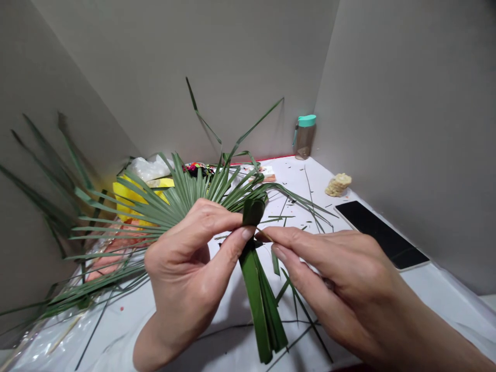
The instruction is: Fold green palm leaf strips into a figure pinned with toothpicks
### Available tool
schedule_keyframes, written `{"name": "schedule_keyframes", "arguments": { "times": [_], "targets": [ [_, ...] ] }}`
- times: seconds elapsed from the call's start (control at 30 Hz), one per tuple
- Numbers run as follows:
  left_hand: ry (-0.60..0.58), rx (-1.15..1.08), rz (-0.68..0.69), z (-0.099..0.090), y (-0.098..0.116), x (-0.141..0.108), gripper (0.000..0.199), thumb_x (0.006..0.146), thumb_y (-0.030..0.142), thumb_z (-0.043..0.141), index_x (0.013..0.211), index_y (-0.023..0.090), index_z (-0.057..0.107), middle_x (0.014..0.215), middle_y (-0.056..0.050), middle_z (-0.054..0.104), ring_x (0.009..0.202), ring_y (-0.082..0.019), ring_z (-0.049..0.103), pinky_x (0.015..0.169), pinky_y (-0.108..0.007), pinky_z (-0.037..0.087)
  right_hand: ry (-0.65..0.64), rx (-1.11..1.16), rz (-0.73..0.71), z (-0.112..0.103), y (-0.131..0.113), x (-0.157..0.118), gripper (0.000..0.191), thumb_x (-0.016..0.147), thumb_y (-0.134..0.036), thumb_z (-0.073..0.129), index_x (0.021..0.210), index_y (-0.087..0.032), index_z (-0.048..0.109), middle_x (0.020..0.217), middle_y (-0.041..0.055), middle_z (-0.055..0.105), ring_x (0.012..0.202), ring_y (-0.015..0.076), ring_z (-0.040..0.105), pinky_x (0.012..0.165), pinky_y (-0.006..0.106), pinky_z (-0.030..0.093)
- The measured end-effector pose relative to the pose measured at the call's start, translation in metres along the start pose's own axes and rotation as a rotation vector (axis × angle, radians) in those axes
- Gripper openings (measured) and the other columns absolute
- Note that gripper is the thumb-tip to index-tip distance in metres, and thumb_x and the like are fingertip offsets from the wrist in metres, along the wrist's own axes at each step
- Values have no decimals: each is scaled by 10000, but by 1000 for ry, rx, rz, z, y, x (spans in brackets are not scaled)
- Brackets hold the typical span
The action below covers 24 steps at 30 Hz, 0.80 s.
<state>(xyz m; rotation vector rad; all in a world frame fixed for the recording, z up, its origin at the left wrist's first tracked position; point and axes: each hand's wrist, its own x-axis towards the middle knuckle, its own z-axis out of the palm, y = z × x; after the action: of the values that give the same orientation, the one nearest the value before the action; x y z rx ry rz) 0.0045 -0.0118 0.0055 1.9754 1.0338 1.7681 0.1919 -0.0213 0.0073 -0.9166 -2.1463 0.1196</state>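
Observation:
My left hand [197, 263] pinches a bundle of folded green palm leaf strips [261, 305] between thumb and forefinger. A rounded loop of leaf stands above the pinch, and the long strips hang down below it, fanned apart at the lower end. Close against it on the right, my right hand [329, 274] grips a thin strip [265, 234] between thumb and fingertips. That strip runs to the bundle at my left thumb. Behind my left hand spreads a large green palm leaf [186, 188].
A teal-capped bottle [305, 137] stands at the far corner. Along the right edge are a pale lumpy object [338, 184] and a tablet-like device [382, 232]. Yellow material [129, 194] and clear plastic lie at left. Leaf scraps litter the white tabletop [228, 336]; grey walls enclose it.

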Motion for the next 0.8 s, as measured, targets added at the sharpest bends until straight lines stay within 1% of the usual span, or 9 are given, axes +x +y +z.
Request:
{"name": "schedule_keyframes", "arguments": {
  "times": [0.13, 0.23, 0.33, 0.43, 0.5, 0.57, 0.7, 0.8],
  "targets": [
    [4, 2, -22, 1, 0, 0, 267, 830, 21, 753, 924, 260, 828, 812, 16, 743, 780, -166, 617, 719, -344, 458, 5, -2, -2, 1, 0, 0, 209, 1051, -176, 448, 982, -223, 640, 1043, 58, 815, 627, 155, 723, 539, 282, 471],
    [19, 18, 5, 1, -1, 0, 316, 831, 8, 745, 960, 284, 829, 821, 29, 743, 814, -163, 633, 749, -333, 472, 5, -26, -3, 2, 0, 0, 185, 1050, -172, 448, 1025, -240, 618, 1043, 41, 812, 618, 159, 716, 542, 294, 462],
    [15, 25, 26, 1, -2, -1, 341, 831, 0, 742, 978, 296, 827, 824, 40, 744, 819, -155, 639, 744, -319, 480, 13, -63, 3, 3, 0, -2, 178, 1052, -170, 442, 1061, -257, 597, 1062, 25, 810, 607, 158, 710, 540, 303, 452],
    [23, 13, -37, 0, -1, -2, 300, 835, 38, 759, 951, 305, 830, 830, 50, 758, 808, -145, 651, 725, -297, 493, 16, -86, 7, 3, 1, -3, 182, 1066, -193, 433, 1125, -258, 593, 1088, 26, 807, 625, 158, 716, 563, 307, 458],
    [31, -18, -122, 1, 1, -1, 244, 830, 75, 779, 894, 305, 833, 818, 56, 768, 780, -134, 658, 703, -277, 503, 10, -74, 17, 4, 2, -3, 183, 1071, -205, 445, 1157, -254, 599, 1116, 34, 802, 667, 151, 729, 563, 296, 446],
    [27, -52, -198, 2, 3, 0, 199, 819, 102, 793, 839, 296, 833, 804, 55, 775, 750, -128, 662, 675, -262, 509, 6, -35, 33, 4, 3, -2, 171, 1065, -204, 468, 1142, -252, 614, 1101, 25, 802, 692, 140, 733, 552, 285, 423],
    [37, -64, -235, 3, 7, 3, 175, 787, 106, 809, 794, 280, 833, 763, 51, 773, 712, -118, 655, 651, -240, 509, -1, 50, 42, 4, 3, -1, 156, 1040, -176, 500, 1061, -258, 631, 899, -41, 789, 601, 108, 677, 563, 276, 408],
    [46, -70, -259, 3, 7, 2, 148, 791, 122, 809, 797, 268, 833, 788, 36, 784, 725, -128, 664, 665, -250, 518, 0, 62, 46, 5, 4, -1, 158, 1026, -161, 513, 1053, -261, 632, 846, -57, 774, 570, 101, 652, 570, 272, 404]
  ]
}}
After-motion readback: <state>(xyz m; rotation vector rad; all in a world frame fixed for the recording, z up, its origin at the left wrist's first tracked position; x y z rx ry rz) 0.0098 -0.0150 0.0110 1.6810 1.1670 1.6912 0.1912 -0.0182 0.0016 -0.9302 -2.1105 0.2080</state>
